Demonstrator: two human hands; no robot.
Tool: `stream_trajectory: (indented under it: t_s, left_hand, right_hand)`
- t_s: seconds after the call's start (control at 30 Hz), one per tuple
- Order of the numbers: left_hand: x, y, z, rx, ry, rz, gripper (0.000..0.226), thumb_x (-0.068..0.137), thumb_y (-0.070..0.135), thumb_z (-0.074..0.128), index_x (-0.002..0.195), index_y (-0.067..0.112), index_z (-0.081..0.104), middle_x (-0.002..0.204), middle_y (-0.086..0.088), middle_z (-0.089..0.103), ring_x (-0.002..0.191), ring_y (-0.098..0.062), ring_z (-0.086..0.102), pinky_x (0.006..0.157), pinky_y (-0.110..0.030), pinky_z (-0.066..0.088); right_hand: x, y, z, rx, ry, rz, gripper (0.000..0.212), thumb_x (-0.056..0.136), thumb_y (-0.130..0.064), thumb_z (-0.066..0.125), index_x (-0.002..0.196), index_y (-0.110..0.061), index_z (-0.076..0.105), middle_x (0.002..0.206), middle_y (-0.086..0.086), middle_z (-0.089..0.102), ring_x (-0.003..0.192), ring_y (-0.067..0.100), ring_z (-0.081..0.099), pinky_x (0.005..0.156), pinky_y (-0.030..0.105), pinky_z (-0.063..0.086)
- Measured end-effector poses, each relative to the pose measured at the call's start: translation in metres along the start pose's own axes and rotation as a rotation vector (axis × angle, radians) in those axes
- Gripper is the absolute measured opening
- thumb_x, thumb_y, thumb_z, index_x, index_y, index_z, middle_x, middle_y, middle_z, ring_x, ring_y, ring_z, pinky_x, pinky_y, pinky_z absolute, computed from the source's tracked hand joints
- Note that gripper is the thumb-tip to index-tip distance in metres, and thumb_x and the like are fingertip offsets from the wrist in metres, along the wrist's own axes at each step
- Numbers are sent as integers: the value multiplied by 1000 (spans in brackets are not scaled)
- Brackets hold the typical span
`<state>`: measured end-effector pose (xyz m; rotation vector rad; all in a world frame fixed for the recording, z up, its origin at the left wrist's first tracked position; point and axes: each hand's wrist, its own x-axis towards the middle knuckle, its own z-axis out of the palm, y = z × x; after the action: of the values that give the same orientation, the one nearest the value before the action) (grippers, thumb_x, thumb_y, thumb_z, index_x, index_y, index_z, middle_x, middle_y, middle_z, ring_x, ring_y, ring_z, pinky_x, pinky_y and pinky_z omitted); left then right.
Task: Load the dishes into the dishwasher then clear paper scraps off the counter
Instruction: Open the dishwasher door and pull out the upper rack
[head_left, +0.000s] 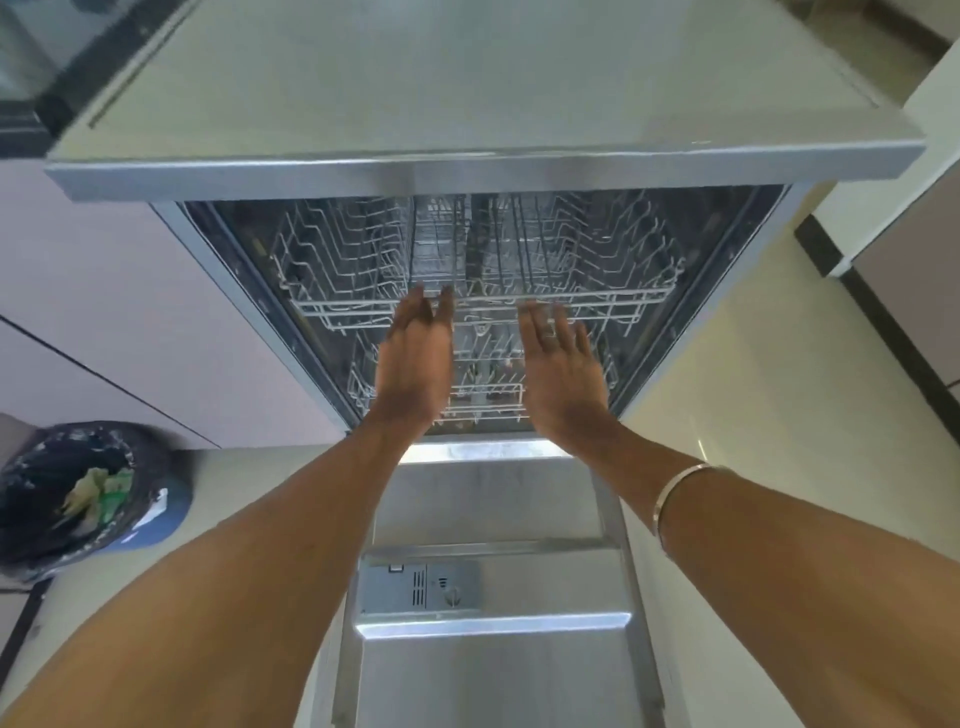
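Observation:
The dishwasher stands open in front of me, its steel door (493, 649) folded down flat below my arms. Inside, the upper wire rack (353, 270) holds no dishes that I can see, and a lower rack (488, 400) shows beneath it. My left hand (413, 358) and my right hand (561, 369) both reach forward with straight fingers, fingertips at the front rail of the upper rack. Neither hand holds anything. A ring sits on my right hand and a metal bangle (675, 499) on that forearm. No dishes or paper scraps are in view.
The steel countertop (467, 78) overhangs the dishwasher opening. A bin lined with a black bag (78, 493) stands on the floor at the left, with scraps inside. Pale cabinet fronts (104, 312) flank the left side; cream floor tiles (753, 364) lie to the right.

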<state>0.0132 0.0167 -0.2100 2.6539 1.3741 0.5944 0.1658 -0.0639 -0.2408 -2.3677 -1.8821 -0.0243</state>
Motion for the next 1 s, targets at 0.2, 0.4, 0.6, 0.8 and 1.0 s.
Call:
stream_trajectory:
  t_s: [0.2, 0.4, 0.6, 0.8, 1.0]
  left_hand:
    - [30, -3, 21, 7, -21, 53, 67, 90, -9, 54, 150, 9, 31, 152, -16, 38, 146, -33, 28, 113, -46, 39]
    - [28, -1, 32, 27, -22, -40, 51, 79, -11, 65, 127, 7, 58, 119, -10, 65, 117, -30, 53, 105, -39, 44]
    - [31, 2, 33, 47, -59, -104, 43, 80, -2, 70, 121, 12, 62, 106, -5, 69, 105, -24, 59, 105, -36, 42]
    - [15, 8, 29, 39, -53, -111, 31, 82, 9, 72, 113, 13, 66, 102, -5, 70, 103, -22, 61, 107, -38, 41]
    - [-9, 9, 22, 31, -70, -93, 30, 81, 14, 72, 110, 13, 68, 105, -3, 70, 101, -21, 63, 105, -34, 42]
  right_hand:
    - [27, 6, -11, 36, 201, -105, 87, 83, -7, 68, 154, -1, 18, 157, 19, 28, 145, 36, 27, 120, 45, 23]
    - [55, -6, -19, 7, 54, 42, 45, 87, -1, 60, 131, -5, 51, 118, 16, 63, 115, 30, 55, 108, 40, 42]
    - [57, -9, -21, 48, 4, 82, 36, 88, -1, 62, 121, -16, 62, 99, 5, 67, 92, 20, 62, 95, 35, 52]
    - [39, -7, -21, -1, 17, 33, 27, 91, -7, 57, 116, -16, 64, 94, 4, 70, 88, 20, 65, 99, 36, 49]
    - [13, -11, -28, 79, 27, 1, 26, 90, -10, 59, 114, -17, 67, 100, 5, 73, 90, 20, 68, 99, 34, 49]
